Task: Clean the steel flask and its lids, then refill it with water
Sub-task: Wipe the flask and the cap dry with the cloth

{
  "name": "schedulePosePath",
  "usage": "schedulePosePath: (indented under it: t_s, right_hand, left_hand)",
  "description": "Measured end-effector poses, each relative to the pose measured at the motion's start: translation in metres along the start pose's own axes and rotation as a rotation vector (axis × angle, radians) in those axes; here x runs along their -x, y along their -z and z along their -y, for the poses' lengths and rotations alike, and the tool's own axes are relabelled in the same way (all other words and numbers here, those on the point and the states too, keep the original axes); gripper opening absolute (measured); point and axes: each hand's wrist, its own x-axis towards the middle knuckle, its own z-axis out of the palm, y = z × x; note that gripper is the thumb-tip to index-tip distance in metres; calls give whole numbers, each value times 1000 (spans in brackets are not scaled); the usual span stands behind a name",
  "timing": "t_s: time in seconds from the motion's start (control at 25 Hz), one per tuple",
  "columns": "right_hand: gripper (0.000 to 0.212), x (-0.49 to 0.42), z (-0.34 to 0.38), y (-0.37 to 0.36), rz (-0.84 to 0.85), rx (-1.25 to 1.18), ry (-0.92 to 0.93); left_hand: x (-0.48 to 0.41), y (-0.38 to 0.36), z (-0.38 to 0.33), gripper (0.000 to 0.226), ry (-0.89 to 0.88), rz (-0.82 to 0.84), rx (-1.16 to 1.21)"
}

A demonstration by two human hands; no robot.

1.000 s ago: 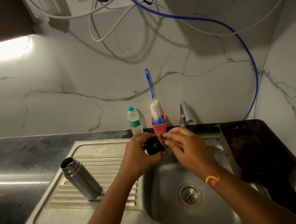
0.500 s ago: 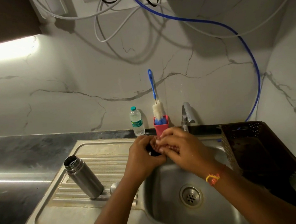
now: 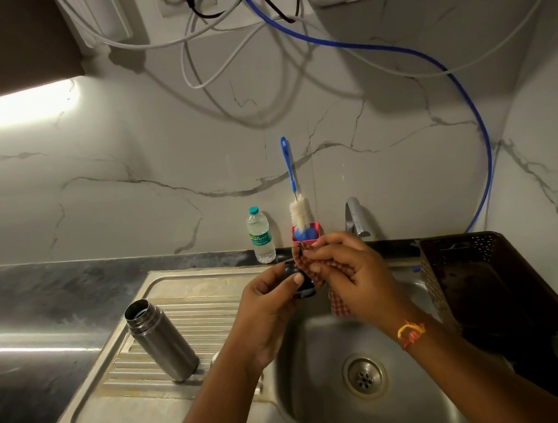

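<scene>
The open steel flask (image 3: 162, 339) stands upright on the ribbed drainboard (image 3: 193, 323) at the left of the sink. Over the basin my left hand (image 3: 268, 307) grips a small black lid (image 3: 298, 278). My right hand (image 3: 344, 270) pinches a red checked cloth (image 3: 339, 303) against that lid; the cloth's tail hangs below my palm. A bit of round steel (image 3: 214, 358), perhaps another lid, peeks out behind my left forearm on the drainboard.
The sink basin (image 3: 324, 396) with its drain (image 3: 365, 376) lies below my hands. At the back stand a water bottle (image 3: 261, 235), a blue bottle brush (image 3: 292, 189) in a red holder and the tap (image 3: 355, 217). A dark perforated basket (image 3: 491, 278) sits at the right.
The hands have lifted slightly and parted a little, so the red checked cloth in my right hand now shows against the black lid. The flask has not moved.
</scene>
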Motion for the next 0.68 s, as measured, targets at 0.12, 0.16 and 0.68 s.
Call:
schedulePosePath:
  t_s: [0.12, 0.16, 0.68]
  right_hand:
    - [22, -9, 7, 0, 3, -123, -208]
    - [21, -10, 8, 1, 11, -160, -292]
    - [24, -8, 25, 8, 53, -154, -462]
  left_hand:
    - [1, 2, 0, 32, 8, 37, 19]
    - [1, 2, -1, 35, -15, 46, -25]
    - [2, -1, -5, 47, -417, -97, -827]
